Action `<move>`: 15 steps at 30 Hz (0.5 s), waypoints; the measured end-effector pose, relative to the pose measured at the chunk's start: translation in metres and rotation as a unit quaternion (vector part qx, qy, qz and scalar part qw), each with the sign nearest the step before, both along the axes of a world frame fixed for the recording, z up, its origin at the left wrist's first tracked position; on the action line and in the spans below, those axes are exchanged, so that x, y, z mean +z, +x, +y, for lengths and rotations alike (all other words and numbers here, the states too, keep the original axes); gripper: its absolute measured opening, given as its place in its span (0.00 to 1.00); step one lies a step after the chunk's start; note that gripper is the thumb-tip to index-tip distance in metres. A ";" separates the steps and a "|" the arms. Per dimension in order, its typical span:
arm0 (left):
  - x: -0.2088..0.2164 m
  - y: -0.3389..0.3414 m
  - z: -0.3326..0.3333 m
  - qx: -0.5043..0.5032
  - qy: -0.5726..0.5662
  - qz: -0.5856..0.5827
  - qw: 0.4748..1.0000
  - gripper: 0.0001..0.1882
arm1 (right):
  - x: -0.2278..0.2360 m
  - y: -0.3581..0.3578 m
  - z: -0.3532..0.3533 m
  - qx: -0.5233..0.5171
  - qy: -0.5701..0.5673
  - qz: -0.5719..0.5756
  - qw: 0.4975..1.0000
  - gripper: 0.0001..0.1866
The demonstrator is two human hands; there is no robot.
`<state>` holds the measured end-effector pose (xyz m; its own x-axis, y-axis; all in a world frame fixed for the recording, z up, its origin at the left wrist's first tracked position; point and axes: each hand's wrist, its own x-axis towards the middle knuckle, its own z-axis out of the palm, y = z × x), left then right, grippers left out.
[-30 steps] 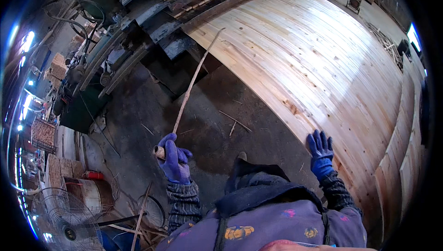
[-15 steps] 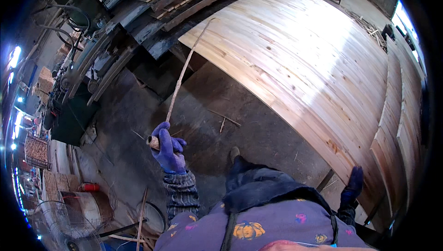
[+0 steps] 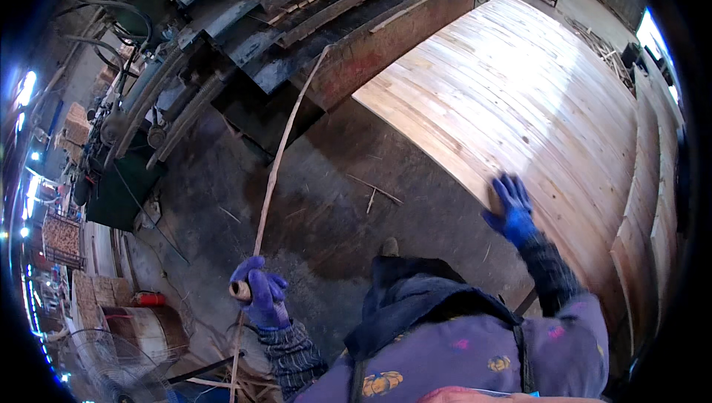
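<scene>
In my gloved left hand [image 3: 259,295] I grip a long thin wooden stick [image 3: 278,162] that reaches forward, its far tip in front of the machine bed. A short, light-brown round end [image 3: 239,290] pokes out beside my thumb; I cannot make out whether it belongs to the stick. My right hand [image 3: 513,209], in a blue glove, rests with fingers spread at the near left edge of a large pale wooden panel [image 3: 534,106] made of joined strips. The panel slopes across the right side.
A long dark steel machine bed with a reddish side [image 3: 400,36] lies at the far left. More wooden panels [image 3: 639,217] lean at the right. Thin wood scraps [image 3: 374,189] lie on the concrete floor. A wire fan guard [image 3: 111,362] and a red cylinder [image 3: 150,299] are at lower left.
The large panel has shifted right, away from the machine, uncovering its reddish side. My right hand has moved forward and left along the panel's edge. My left hand with the stick is slightly lower.
</scene>
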<state>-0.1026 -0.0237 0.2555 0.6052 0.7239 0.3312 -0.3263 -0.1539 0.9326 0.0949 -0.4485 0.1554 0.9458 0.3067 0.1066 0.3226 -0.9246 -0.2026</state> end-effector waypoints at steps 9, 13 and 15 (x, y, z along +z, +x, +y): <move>-0.003 -0.049 0.023 -0.012 0.033 0.041 0.999 0.12 | -0.044 0.207 0.211 0.201 0.074 -0.122 0.969 0.27; 0.004 -0.045 0.016 0.002 0.027 0.050 0.998 0.13 | -0.034 0.217 0.220 0.203 0.018 0.025 0.979 0.22; 0.006 -0.039 0.015 -0.002 0.017 0.043 0.999 0.12 | -0.041 0.214 0.199 0.225 0.019 0.044 0.973 0.25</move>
<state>-0.1415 -0.0085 0.2611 0.6363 0.7100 0.3017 -0.2453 -0.1846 0.9517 0.3089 -0.2498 0.1140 0.7228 0.6892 0.0506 0.6730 -0.6853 -0.2783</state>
